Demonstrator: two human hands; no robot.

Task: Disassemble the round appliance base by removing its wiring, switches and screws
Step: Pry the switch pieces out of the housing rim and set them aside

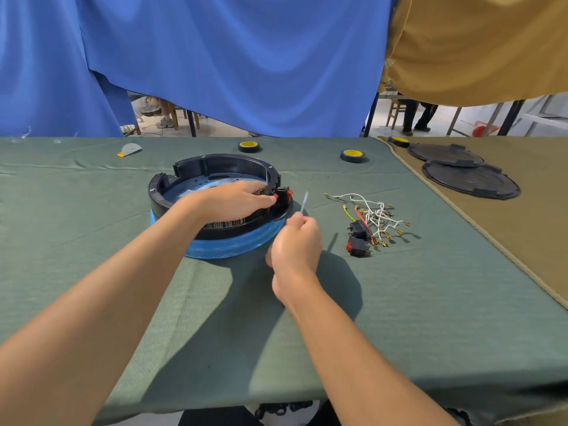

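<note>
Flagging risks first. Left hand [233,199] is reaching across the round appliance base [221,159], fingertips curling onto the red switches [281,195] at its right rim. Right hand [296,244] is pinching a thin white wire [304,202], which is pointing up just right of those switches. The base is sitting left of centre on the green cloth [430,302], mid-depth.

What I'm expecting could go wrong (judgement only):
- The switch clips could be snapping if the push is going in crooked.
- The base could be sliding right on the cloth, since only one hand is bracing it.
- A freed switch could be popping out toward the near edge.
- I can't tell whether the wire is attached anywhere; if it is, tugging would be straining a terminal.

Around it: a wire pile [375,216] with brass terminals and two loose black switches [358,238] is lying right of the right hand. Tape rolls [249,146] are sitting along the far edge. Black round covers [471,179] are resting far right on tan cloth.

In the way: the left forearm is covering the base's near interior (wiring there is hidden), and the right hand is being kept busy by the wire.
</note>
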